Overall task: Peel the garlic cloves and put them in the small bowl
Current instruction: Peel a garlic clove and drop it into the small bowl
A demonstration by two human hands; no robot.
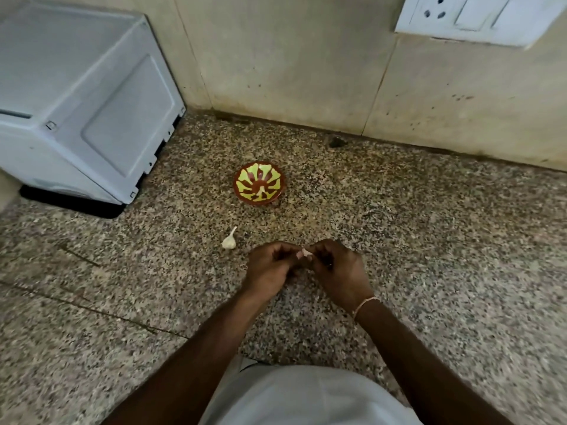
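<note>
A small brown bowl with a yellow-green flower pattern stands on the speckled stone counter. A pale piece, perhaps a peeled clove, lies inside it. Nearer to me and left lies the rest of a white garlic bulb with its stem pointing up. My left hand and my right hand meet just below the bulb. Together their fingertips pinch one small garlic clove, whose pinkish skin shows between them.
A white appliance on a black base fills the back left corner. A stained tiled wall closes the counter behind the bowl, with a white socket plate at the top right. My white garment shows at the bottom edge.
</note>
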